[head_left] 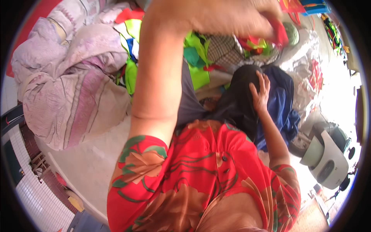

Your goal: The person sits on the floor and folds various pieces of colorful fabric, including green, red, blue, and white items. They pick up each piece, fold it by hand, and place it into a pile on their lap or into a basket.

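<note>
My left arm reaches up across the view, and my left hand (232,15) is at the top, smeared by motion. A piece of red cloth (281,34) shows at its fingertips, seemingly pinched there; the grip itself is partly hidden. Below that hand lies a checked cloth or bag (226,50) with red and bright green pieces at its opening. Bright green fabric scraps (198,77) lie beside it, with a teal piece (193,57) among them. My right hand (261,91) rests on my dark-trousered knee, its fingers spread and holding nothing.
A large bundle of pale, stained cloth (96,85) is heaped at the left. Dark blue fabric (276,104) lies beside my right knee, with white plastic sheeting (305,73) beyond. At the right stands a grey-white machine-like object (328,162); a blue container (315,7) is at the far right.
</note>
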